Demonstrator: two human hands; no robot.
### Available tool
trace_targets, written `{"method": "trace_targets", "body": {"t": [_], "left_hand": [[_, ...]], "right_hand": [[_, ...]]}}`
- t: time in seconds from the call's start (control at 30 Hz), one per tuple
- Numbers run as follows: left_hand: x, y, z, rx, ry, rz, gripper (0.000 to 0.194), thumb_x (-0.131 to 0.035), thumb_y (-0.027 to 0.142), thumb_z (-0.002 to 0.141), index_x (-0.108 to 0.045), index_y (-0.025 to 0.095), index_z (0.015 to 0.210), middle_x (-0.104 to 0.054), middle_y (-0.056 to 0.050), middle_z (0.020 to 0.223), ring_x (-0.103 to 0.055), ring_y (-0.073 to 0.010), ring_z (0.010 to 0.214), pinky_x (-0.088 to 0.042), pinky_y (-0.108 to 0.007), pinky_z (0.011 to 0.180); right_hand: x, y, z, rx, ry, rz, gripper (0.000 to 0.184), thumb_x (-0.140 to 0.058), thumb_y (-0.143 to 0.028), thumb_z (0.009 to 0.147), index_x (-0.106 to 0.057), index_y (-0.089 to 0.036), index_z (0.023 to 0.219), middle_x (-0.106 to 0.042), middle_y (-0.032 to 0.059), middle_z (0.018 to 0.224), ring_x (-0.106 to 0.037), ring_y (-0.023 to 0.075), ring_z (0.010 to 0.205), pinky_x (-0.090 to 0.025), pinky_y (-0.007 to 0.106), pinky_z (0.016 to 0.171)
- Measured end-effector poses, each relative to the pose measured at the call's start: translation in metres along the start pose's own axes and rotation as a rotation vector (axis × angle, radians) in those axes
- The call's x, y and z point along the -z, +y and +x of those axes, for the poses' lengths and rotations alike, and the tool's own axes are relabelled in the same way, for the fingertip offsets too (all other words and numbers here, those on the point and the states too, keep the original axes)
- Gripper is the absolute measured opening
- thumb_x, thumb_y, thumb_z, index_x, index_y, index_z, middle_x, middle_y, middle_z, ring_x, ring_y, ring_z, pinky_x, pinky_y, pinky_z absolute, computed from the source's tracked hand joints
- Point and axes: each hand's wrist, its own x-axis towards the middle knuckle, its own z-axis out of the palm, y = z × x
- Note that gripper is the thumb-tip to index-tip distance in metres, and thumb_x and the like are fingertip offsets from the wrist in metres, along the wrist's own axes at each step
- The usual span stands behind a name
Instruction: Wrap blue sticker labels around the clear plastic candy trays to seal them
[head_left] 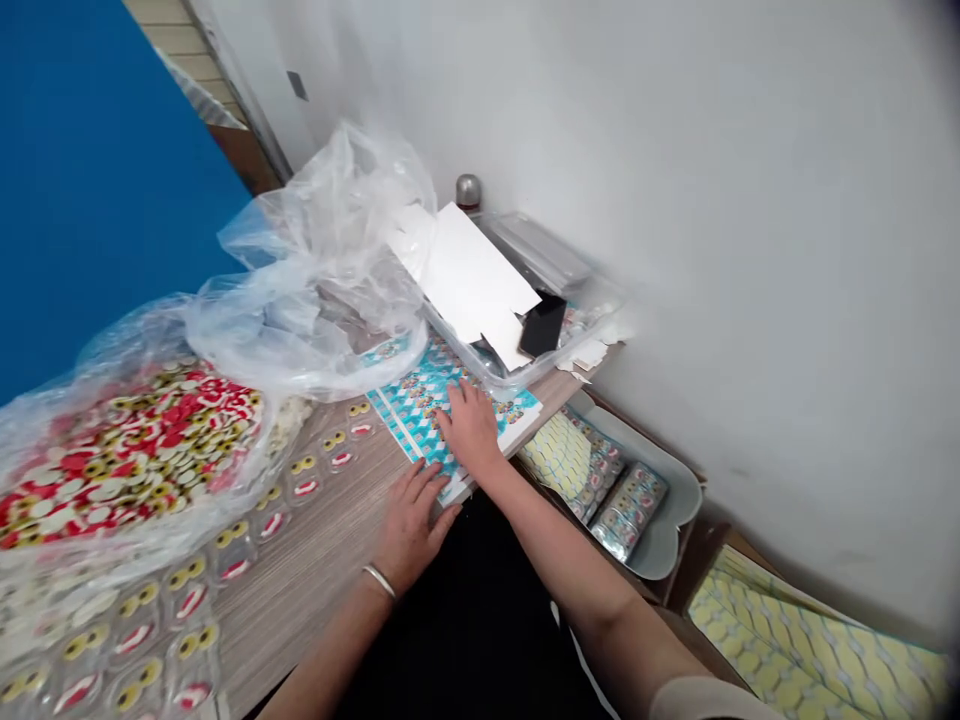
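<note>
White wall on one side, a big blue panel (97,180) on the other, and you're working at a wood-grain tabletop (300,590) that's pretty packed. The thing under your hands is a blue-and-white printed sheet (416,410), lying just ahead of you, with its far end tucked against a clear plastic bin (555,265). Its long axis is hard to call from this angle, but one long edge seems to run diagonally from the far left toward the corner nearest you. Your right hand (469,430) is the closer one, sitting right on top of the sheet with the grip wide open, fingers spread and nothing pinched. Your left hand (409,525) lies flat on the tabletop just off the near corner, grip open too and holding nothing, with its fingertips at or just touching the sheet's edge. There's a metal bangle (379,580) on that wrist. To your left, rows of clear packs with googly eyes and red-and-white mouths (187,605) sit beside a crinkly plastic bag (322,275). White card (465,270) and a black piece (541,325) are in the bin, and a grey tray of foil packs (630,510) sits lower down on the right, with yellow patterned sheets (810,640) past it.
</note>
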Motion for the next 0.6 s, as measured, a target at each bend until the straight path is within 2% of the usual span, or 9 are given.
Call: {"method": "trace_targets", "body": {"t": [0.07, 0.13, 0.23, 0.27, 0.33, 0.43, 0.53, 0.6], "left_hand": [[-0.002, -0.003, 0.003, 0.010, 0.012, 0.016, 0.040, -0.059, 0.036, 0.091, -0.057, 0.019, 0.127, -0.059, -0.013, 0.135, -0.043, -0.0334, 0.136, -0.043, -0.055, 0.106], [-0.003, -0.006, 0.009, 0.012, -0.006, 0.050, 0.044, -0.058, 0.038, 0.091, -0.055, 0.020, 0.131, -0.058, -0.012, 0.138, -0.039, -0.0351, 0.138, -0.041, -0.056, 0.107], [-0.004, -0.007, 0.018, 0.030, -0.036, 0.095, 0.044, -0.057, 0.040, 0.091, -0.056, 0.020, 0.131, -0.057, -0.010, 0.139, -0.038, -0.0366, 0.139, -0.039, -0.058, 0.107], [-0.005, -0.007, 0.021, 0.037, -0.042, 0.104, 0.044, -0.056, 0.041, 0.091, -0.056, 0.020, 0.130, -0.057, -0.010, 0.139, -0.038, -0.0367, 0.138, -0.039, -0.058, 0.107], [-0.005, -0.006, 0.023, 0.042, -0.051, 0.117, 0.044, -0.055, 0.042, 0.091, -0.057, 0.020, 0.130, -0.058, -0.010, 0.139, -0.039, -0.0369, 0.138, -0.039, -0.058, 0.107], [-0.006, -0.005, 0.023, 0.044, -0.055, 0.127, 0.045, -0.054, 0.042, 0.091, -0.057, 0.021, 0.130, -0.058, -0.010, 0.138, -0.040, -0.0367, 0.137, -0.039, -0.057, 0.107], [-0.007, -0.004, 0.022, 0.054, -0.048, 0.125, 0.044, -0.054, 0.042, 0.091, -0.057, 0.022, 0.130, -0.058, -0.009, 0.139, -0.040, -0.0367, 0.137, -0.039, -0.057, 0.107], [-0.006, -0.004, 0.021, 0.055, -0.045, 0.122, 0.044, -0.053, 0.042, 0.091, -0.057, 0.023, 0.130, -0.057, -0.009, 0.140, -0.039, -0.0367, 0.138, -0.039, -0.058, 0.107]], "right_hand": [[0.011, 0.011, -0.031, 0.077, 0.048, 0.093, 0.034, -0.054, -0.033, 0.095, -0.058, -0.017, 0.124, -0.055, 0.0139, 0.135, -0.050, 0.0266, 0.123, -0.040, 0.041, 0.103], [0.020, 0.037, -0.069, 0.113, 0.106, 0.178, 0.031, -0.051, -0.032, 0.096, -0.058, -0.020, 0.123, -0.058, 0.0106, 0.132, -0.050, 0.0232, 0.123, -0.039, 0.039, 0.106], [0.028, 0.102, -0.124, -0.087, 0.195, 0.153, 0.031, -0.051, -0.031, 0.094, -0.058, -0.019, 0.122, -0.060, 0.0124, 0.126, -0.053, 0.0250, 0.119, -0.041, 0.043, 0.104], [0.027, 0.126, -0.139, -0.191, 0.188, 0.111, 0.032, -0.050, -0.030, 0.093, -0.058, -0.017, 0.121, -0.061, 0.0142, 0.122, -0.054, 0.0265, 0.117, -0.042, 0.045, 0.103], [0.023, 0.170, -0.159, -0.414, 0.079, -0.017, 0.043, -0.056, -0.030, 0.086, -0.054, -0.014, 0.126, -0.060, 0.0180, 0.122, -0.055, 0.0300, 0.116, -0.043, 0.048, 0.100], [0.007, 0.205, -0.164, -0.459, -0.006, -0.047, 0.064, -0.065, -0.031, 0.077, -0.047, -0.011, 0.135, -0.055, 0.0214, 0.131, -0.053, 0.0333, 0.120, -0.042, 0.049, 0.100], [-0.017, 0.201, -0.142, -0.464, -0.077, -0.054, 0.082, -0.069, -0.035, 0.073, -0.036, -0.009, 0.144, -0.046, 0.0234, 0.144, -0.046, 0.0334, 0.129, -0.041, 0.047, 0.101], [-0.032, 0.190, -0.123, -0.504, -0.126, -0.070, 0.081, -0.067, -0.035, 0.076, -0.036, -0.008, 0.145, -0.049, 0.0242, 0.141, -0.050, 0.0322, 0.126, -0.044, 0.043, 0.096]]}}
